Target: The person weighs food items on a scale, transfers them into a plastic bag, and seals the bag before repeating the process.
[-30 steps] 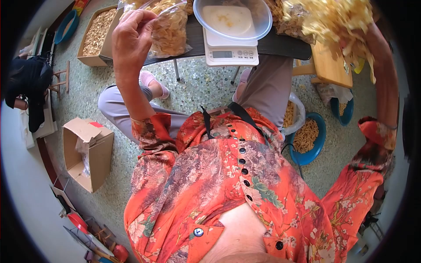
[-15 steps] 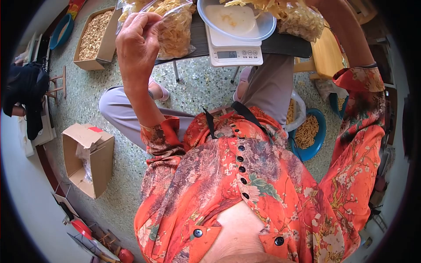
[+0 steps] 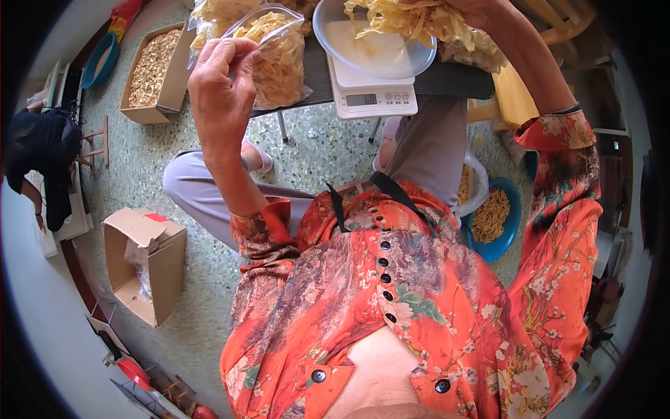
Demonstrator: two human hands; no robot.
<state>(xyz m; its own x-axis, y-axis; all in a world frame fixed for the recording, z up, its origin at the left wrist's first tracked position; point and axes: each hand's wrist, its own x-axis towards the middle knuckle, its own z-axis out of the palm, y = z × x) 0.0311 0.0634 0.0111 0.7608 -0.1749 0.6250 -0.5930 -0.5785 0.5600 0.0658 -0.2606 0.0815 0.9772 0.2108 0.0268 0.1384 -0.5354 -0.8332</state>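
My left hand (image 3: pixel 223 87) is closed in a pinch on the rim of a clear plastic bag (image 3: pixel 280 63) filled with pale yellow dried strips. At the top edge, my right hand (image 3: pixel 483 11) grips a bunch of yellow dried strips (image 3: pixel 412 19), with its fingers partly hidden. The bunch hangs over a translucent plastic bowl (image 3: pixel 328 43), which stands on a white kitchen scale (image 3: pixel 380 102). Through the bowl a few small crumbs show. Another filled bag (image 3: pixel 474 52) lies right of the bowl, beneath my right hand.
A dark bench (image 3: pixel 460 82) carries the scale and bags. On the floor are a cardboard box of brown dried pieces (image 3: pixel 150 66), an open cardboard box (image 3: pixel 164 272) and a blue basin (image 3: pixel 513 223) of brown sticks. A wooden chair (image 3: pixel 513 87) stands right; another person (image 3: pixel 45 143) is far left.
My right hand has moved left, bringing the bunch of strips further over the bowl. My left hand keeps its pinch on the bag. The whole view has shifted slightly.
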